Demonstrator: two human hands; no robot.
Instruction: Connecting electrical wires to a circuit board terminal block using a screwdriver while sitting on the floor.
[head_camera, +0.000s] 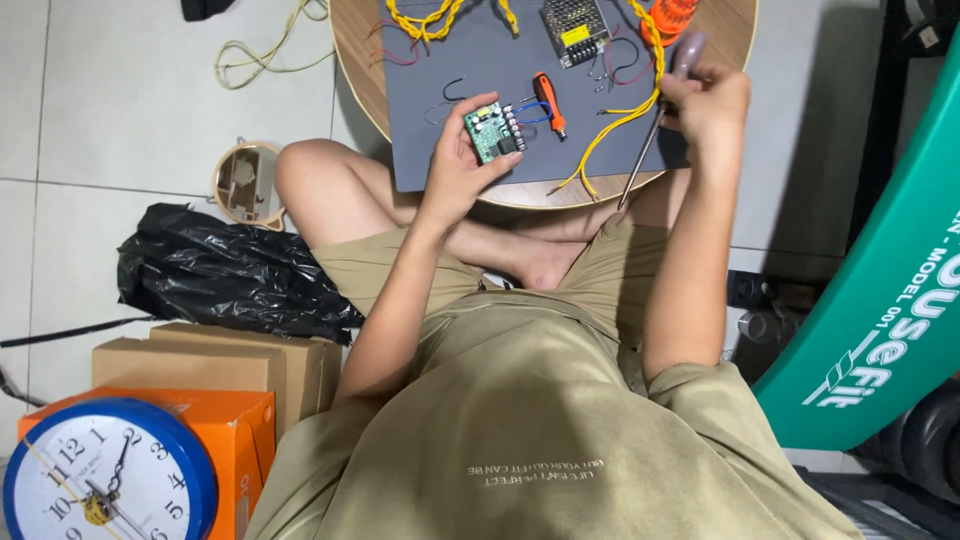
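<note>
My left hand (462, 165) holds a small green circuit board (492, 131) with short blue wires over a grey mat (440, 60) on a round wooden table (352, 60). My right hand (712, 100) grips a long screwdriver (645, 150) by its translucent handle, its metal shaft pointing down toward my knee. A yellow wire (610, 125) curls beneath that hand. An orange-handled screwdriver (549, 103) lies on the mat between the two hands.
A metal-caged power supply (575, 30), yellow braided wires (425, 18) and an orange object (668, 15) sit at the mat's far side. On the floor: a black plastic bag (225, 270), cardboard boxes (210, 365), a blue wall clock (105, 475), a round mirror (248, 183). Green equipment (880, 310) stands to the right.
</note>
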